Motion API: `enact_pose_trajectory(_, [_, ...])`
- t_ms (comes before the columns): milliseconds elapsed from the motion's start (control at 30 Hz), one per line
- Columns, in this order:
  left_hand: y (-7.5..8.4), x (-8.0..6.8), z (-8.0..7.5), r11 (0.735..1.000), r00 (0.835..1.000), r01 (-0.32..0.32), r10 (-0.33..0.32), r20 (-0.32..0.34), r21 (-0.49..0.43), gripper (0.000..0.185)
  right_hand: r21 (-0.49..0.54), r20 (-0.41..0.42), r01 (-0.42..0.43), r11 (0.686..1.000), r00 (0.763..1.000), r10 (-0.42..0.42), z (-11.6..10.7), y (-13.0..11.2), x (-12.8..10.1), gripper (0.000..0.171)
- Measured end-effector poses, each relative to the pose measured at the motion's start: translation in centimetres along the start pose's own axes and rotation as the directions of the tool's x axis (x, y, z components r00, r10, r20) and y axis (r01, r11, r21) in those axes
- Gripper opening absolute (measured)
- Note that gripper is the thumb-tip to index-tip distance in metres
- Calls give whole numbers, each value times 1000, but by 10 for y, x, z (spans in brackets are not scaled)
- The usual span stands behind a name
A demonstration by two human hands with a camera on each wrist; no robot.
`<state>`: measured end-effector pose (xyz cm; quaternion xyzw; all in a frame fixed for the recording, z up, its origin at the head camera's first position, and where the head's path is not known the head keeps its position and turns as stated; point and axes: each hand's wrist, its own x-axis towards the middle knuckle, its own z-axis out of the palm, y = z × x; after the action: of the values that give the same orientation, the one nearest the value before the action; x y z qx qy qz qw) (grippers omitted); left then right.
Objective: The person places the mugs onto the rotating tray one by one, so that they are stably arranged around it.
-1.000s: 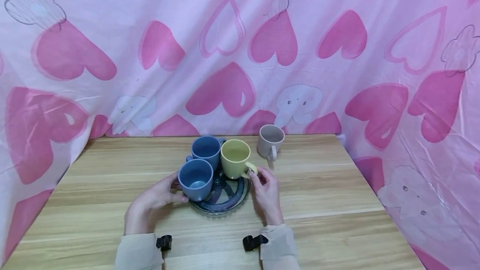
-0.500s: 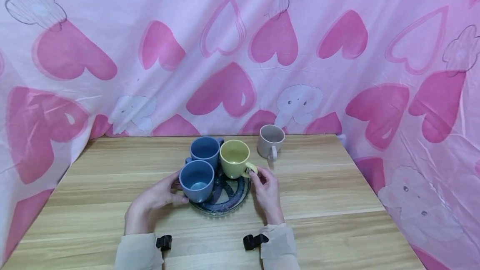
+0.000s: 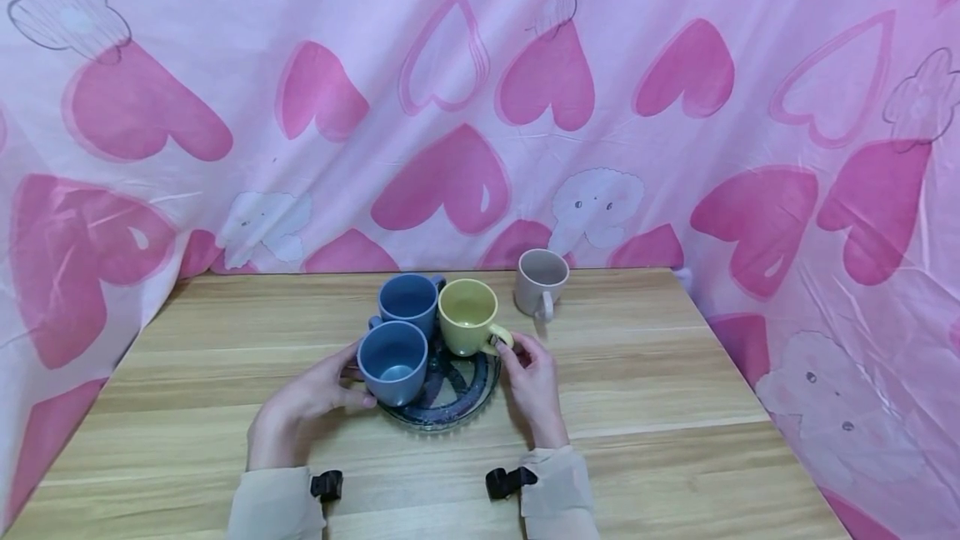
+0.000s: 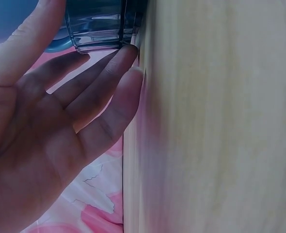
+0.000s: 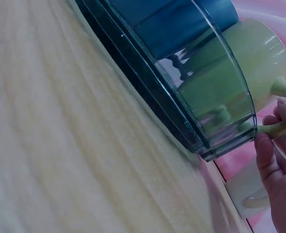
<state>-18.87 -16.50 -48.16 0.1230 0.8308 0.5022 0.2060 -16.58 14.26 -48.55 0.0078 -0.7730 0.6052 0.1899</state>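
A round glass dish [image 3: 459, 413] with a dark pattern carries two blue cups, a near one [image 3: 392, 361] and a far one [image 3: 408, 298], plus a yellow cup [image 3: 467, 315]. My left hand [image 3: 347, 377] lies at the dish's left side, thumb against the near blue cup. In the left wrist view its fingers [image 4: 109, 92] are straight, their tips touching the dish's wall [image 4: 97, 29]. My right hand [image 3: 504, 350] pinches the yellow cup's handle [image 3: 501, 335]. The right wrist view shows those fingertips [image 5: 278, 121] on the handle, beside the dish's rim [image 5: 201, 111].
A grey cup [image 3: 542, 282] stands alone on the wooden table [image 3: 660, 407], behind and right of the dish, handle toward me. A pink heart-print cloth [image 3: 465, 107] hangs behind the table and down both sides. The table's front edge is near my sleeves.
The yellow cup and my right hand have edged slightly left on the dish, toward the far blue cup. My left hand has hardly moved.
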Motion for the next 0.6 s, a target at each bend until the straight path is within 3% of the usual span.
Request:
enact_pose_trajectory(233, [-2,-2,0,999,1000,-12,13,11,-52,87,2,11,-67,998,998,67,1,28,6,20])
enact_pose_trajectory(600, [1,-3,-1,1000,999,28,-28,-18,7,87,144,75,-95,985,994,85,-8,25,9,45])
